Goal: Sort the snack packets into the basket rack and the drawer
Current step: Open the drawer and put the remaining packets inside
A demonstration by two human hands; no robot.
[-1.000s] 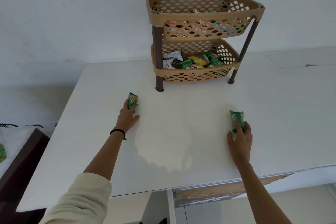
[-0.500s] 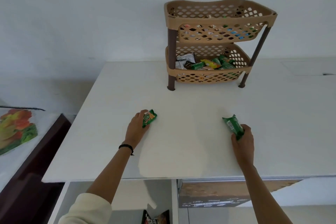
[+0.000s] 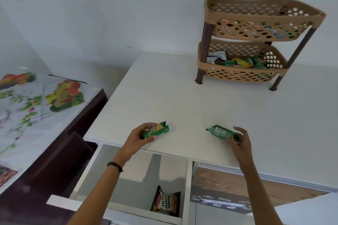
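I see my left hand point(image 3: 144, 138) over the near edge of the white tabletop point(image 3: 201, 107), curled around a green foil snack packet with an orange picture on it point(image 3: 156, 130). The fingers wrap over its far side and the thumb presses the near side, so the packet is pinched along its left half while its right end sticks out free toward the middle of the table. I cannot tell whether it is lifted or resting on the surface.

My right hand point(image 3: 239, 141) is also near the front edge, well apart from the left. Its fingers are loosely curved, half spread, with the thumb under and the fingertips point(image 3: 237, 129) above the right end of a plain green foil packet point(image 3: 220, 132). That packet points left and away from the hand.

At the far right of the table stands the tan plastic two-tier basket rack with dark brown legs point(image 3: 206, 14). Its lower basket holds a heap of green, yellow and white packets point(image 3: 243, 62); coloured packets show through the lattice of the upper one.

Below the front edge, the white drawer point(image 3: 186, 188) is pulled open under my left forearm. A dark salted-peanuts packet point(image 3: 165, 201) leans in its near right corner.

To the left is a dark wooden cabinet under a fruit-print cloth point(image 3: 36, 100).
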